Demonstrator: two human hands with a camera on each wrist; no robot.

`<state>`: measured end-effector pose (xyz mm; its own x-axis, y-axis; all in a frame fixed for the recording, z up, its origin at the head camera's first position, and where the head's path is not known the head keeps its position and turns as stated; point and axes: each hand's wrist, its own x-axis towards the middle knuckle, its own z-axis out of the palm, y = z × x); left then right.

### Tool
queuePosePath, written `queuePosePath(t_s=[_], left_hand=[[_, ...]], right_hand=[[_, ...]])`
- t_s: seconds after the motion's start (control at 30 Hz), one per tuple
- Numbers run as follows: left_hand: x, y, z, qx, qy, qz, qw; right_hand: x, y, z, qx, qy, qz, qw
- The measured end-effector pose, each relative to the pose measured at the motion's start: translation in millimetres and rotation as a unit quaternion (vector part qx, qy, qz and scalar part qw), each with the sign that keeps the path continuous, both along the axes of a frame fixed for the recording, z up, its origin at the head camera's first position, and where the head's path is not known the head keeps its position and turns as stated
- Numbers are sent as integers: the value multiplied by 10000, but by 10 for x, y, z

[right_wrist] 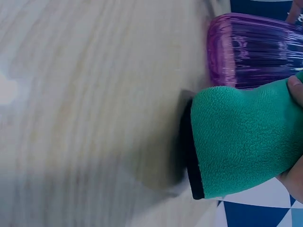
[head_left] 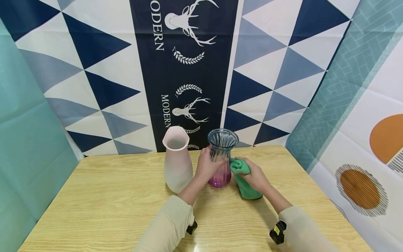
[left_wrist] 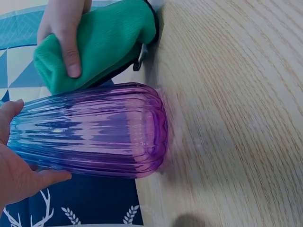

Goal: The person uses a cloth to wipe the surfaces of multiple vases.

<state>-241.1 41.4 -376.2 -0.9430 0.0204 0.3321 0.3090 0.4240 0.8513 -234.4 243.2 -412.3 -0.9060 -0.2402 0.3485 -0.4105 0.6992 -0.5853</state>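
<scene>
A ribbed glass vase [head_left: 219, 179], blue at the rim and purple at the base, stands upright on the table. My left hand [head_left: 207, 166] grips its upper body from the left, the thumb across the front; in the left wrist view the fingers lie along both sides of the glass. Just right of the vase, my right hand [head_left: 255, 176] holds a bunched green cloth [head_left: 247, 188] with a dark edge. The cloth's top is at the vase's side, and its lower part hangs down near the tabletop. Whether it touches the glass is hard to tell.
A tall pale pink-and-white vase [head_left: 178, 168] stands left of the glass one, close to my left forearm. The wooden table [head_left: 110, 196] meets a patterned cloth backdrop [head_left: 107, 70] behind, with hanging fabric on both sides.
</scene>
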Motion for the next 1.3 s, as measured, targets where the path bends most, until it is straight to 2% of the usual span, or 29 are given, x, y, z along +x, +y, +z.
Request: queuePosePath(t_s=[0.3, 0.5, 0.8, 1.3], left_hand=[[-5, -6, -9, 225, -67, -37, 9997], [-7, -14, -23, 172, 8, -120, 9998], [-21, -24, -36, 70, -10, -233, 9997], [-31, -26, -16, 76, 26, -276, 9996]], right_hand=[[-53, -73, 299, -787, 351, -433, 9953], [-61, -125, 380, -1118, 427, -461, 9917], [-101, -154, 364, -932, 495, -415, 9935], [-83, -107, 201, -631, 120, -208, 9977]])
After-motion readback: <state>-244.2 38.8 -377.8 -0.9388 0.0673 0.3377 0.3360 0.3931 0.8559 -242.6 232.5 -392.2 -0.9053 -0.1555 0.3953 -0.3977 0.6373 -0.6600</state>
